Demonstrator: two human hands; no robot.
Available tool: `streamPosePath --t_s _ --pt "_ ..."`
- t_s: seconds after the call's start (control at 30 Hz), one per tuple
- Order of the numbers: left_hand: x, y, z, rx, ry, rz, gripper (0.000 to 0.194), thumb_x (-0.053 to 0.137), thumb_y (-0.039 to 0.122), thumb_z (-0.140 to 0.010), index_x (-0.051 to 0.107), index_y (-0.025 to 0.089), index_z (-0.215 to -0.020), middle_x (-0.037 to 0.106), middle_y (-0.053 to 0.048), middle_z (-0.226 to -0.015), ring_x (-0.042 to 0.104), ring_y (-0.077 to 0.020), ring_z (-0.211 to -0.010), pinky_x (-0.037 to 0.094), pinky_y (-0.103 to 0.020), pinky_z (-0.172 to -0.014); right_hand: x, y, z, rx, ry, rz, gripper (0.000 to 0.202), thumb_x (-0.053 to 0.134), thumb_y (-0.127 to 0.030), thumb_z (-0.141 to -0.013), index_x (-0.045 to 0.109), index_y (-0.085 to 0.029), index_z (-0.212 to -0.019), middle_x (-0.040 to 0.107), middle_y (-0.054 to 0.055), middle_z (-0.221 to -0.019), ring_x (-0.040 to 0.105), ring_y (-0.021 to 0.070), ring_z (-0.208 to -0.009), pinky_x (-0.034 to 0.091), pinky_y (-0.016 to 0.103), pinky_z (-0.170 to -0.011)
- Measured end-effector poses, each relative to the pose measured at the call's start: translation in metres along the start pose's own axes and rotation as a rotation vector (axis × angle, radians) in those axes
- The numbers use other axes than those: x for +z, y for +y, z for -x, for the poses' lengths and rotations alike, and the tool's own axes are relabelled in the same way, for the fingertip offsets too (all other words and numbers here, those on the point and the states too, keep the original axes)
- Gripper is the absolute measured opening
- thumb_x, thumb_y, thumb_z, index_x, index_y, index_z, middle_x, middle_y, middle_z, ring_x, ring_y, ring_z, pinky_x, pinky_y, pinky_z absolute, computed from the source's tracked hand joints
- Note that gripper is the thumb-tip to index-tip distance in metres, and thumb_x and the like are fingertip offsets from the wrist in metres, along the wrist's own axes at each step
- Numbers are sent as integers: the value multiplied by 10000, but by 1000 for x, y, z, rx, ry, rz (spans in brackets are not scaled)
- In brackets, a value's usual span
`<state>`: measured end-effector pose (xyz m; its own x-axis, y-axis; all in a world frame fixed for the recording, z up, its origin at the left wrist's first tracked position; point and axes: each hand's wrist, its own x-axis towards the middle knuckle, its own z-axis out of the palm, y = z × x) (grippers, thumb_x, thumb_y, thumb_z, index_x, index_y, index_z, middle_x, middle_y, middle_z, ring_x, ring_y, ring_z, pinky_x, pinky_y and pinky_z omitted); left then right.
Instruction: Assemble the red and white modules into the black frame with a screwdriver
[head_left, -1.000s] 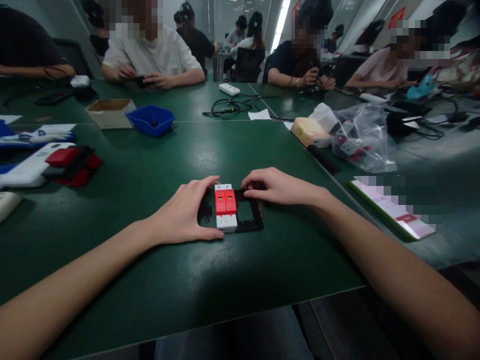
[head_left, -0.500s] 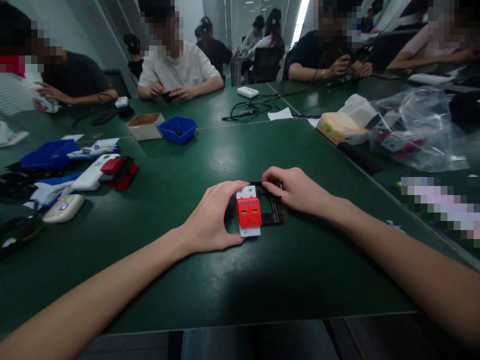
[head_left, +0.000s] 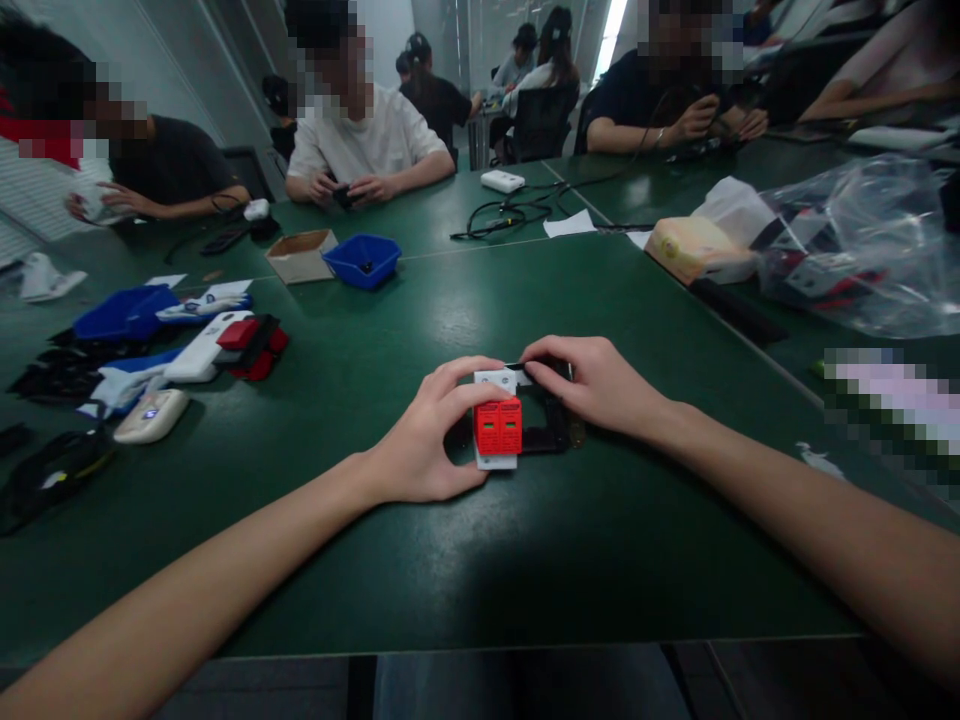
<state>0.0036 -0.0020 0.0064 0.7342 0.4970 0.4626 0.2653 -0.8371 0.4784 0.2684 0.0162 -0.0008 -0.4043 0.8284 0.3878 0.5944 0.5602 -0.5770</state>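
Count: we have one red-and-white two-pole module (head_left: 498,430), two green windows on its red face, and one black frame (head_left: 556,428) with a rectangular opening. Elsewhere, two blue bins: one mid-table bin (head_left: 361,262), one left-side bin (head_left: 124,313). Also one open cardboard box (head_left: 300,262) just beside the mid-table bin, one beige device (head_left: 154,418) with a lit display, one clear plastic bag (head_left: 862,250) with red and white parts inside, one yellow soft pack (head_left: 694,250) next to the bag.

Surface: green tabletop (head_left: 375,590), glossy, thin seams, overhead light reflecting off it. Black cables (head_left: 502,218) lie loose near the far side by a white box (head_left: 502,181). Four people sit at the table besides us, one in a white shirt (head_left: 382,140); more sit further back, plus a black mesh chair (head_left: 544,120) and a bright light strip (head_left: 611,40).

Grip: module is near the front edge, in front of us, over the frame's left part; whether it's seated, we can't tell. Our left hand (head_left: 431,435) spans it in a wide C, fingers over the far end, thumb on the near end. Our right hand (head_left: 592,380) pinches the frame's far edge, thumb and index nearly together, other fingers curled.
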Motion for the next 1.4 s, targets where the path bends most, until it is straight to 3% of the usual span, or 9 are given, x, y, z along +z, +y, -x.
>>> streamPosePath --t_s 0.23,0.37,0.43,0.57,0.63,0.83,0.93,1.13,1.4 --pt "0 1 -1 -62 0 9 683 805 324 -770 492 249 -1372 526 -168 -1499 525 -353 -1408 437 -557 -1172 -4 0 -6 264 213 -343 298 667 -473 -919 739 -191 -983 752 57 -863 660 193 -725 515 313 -616" --pt "2 1 -1 -68 -7 57 764 836 360 -762 465 246 -1420 558 -162 -1478 549 -338 -1387 444 -535 -1180 -6 3 -8 431 290 -576 381 656 -570 -934 684 -194 -993 697 22 -767 498 109 -462 393 260 -405" --pt "2 1 -1 -108 -5 77 864 859 388 -741 419 248 -1472 564 -164 -1476 566 -340 -1368 453 -536 -1174 -6 0 -7 434 358 -596 370 646 -574 -946 654 -209 -1007 704 20 -793 481 102 -438 412 266 -396" --pt "3 1 0 -230 -6 96 1068 901 430 -681 316 258 -1558 568 -169 -1471 581 -359 -1347 459 -566 -1162 -3 -16 0 260 507 -416 279 627 -484 -980 630 -227 -1088 724 32 -833 652 169 -634 560 306 -565" --pt "3 0 1 -281 -21 118 1164 916 445 -659 248 270 -1597 577 -169 -1461 592 -367 -1333 458 -588 -1160 -3 -26 6 125 512 -281 237 604 -416 -998 628 -229 -1142 750 60 -930 720 205 -792 602 337 -679" --pt "6 0 0 -369 -27 103 1262 920 481 -644 165 284 -1635 559 -169 -1482 598 -387 -1328 493 -577 -1129 -1 -36 18 -465 248 131 235 596 -313 -1002 643 -240 -1221 780 87 -1097 748 241 -957 619 386 -836" --pt "6 1 -2 -368 -18 105 1226 910 462 -666 175 267 -1628 583 -154 -1465 618 -361 -1311 492 -531 -1142 0 -33 17 -662 191 221 281 630 -332 -987 642 -203 -1237 782 99 -1101 732 251 -954 618 396 -849" --pt "3 -1 -5 -296 -42 103 1041 884 502 -705 342 233 -1552 566 -155 -1503 607 -352 -1336 474 -504 -1163 -2 -28 15 -750 86 304 309 625 -374 -989 653 -173 -1221 768 114 -1128 703 253 -965 622 388 -791" --pt "3 -5 -5 -287 -77 58 983 868 520 -737 377 257 -1547 512 -158 -1563 512 -380 -1436 422 -577 -1198 -6 -24 14 -766 39 330 334 611 -344 -993 628 -118 -1238 737 171 -1186 705 271 -960 624 383 -731"
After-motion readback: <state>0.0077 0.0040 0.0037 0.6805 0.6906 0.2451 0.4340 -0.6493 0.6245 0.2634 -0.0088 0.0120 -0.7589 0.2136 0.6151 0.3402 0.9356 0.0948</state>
